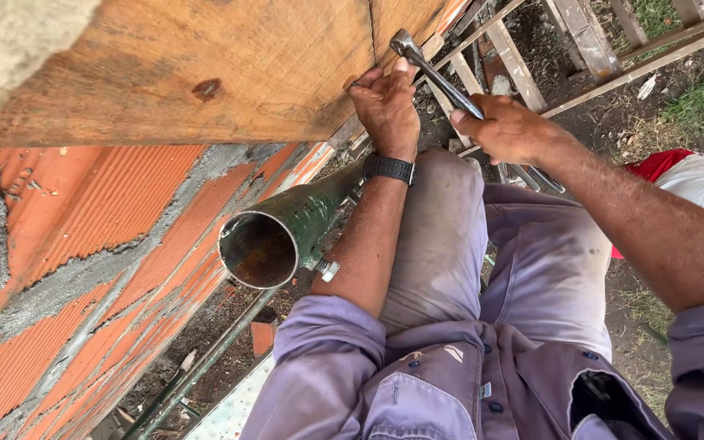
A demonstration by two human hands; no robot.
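Your right hand (505,129) fingers clenched on hammer (436,72); long axis up-left; head beside left hand (386,104) fingers pinching at plank (205,69).

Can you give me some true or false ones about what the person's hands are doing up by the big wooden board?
1. The right hand holds a metal hammer. True.
2. The left hand is resting on the person's knee. False: it is pressed against the wooden board, fingers at its edge.
3. A black watch sits on the left wrist. True.
4. The green pipe is capped shut at its end. False: the end is open, and you can see rust inside.
5. The wall under the board is made of grey stones. False: it is orange ridged brick with grey mortar.
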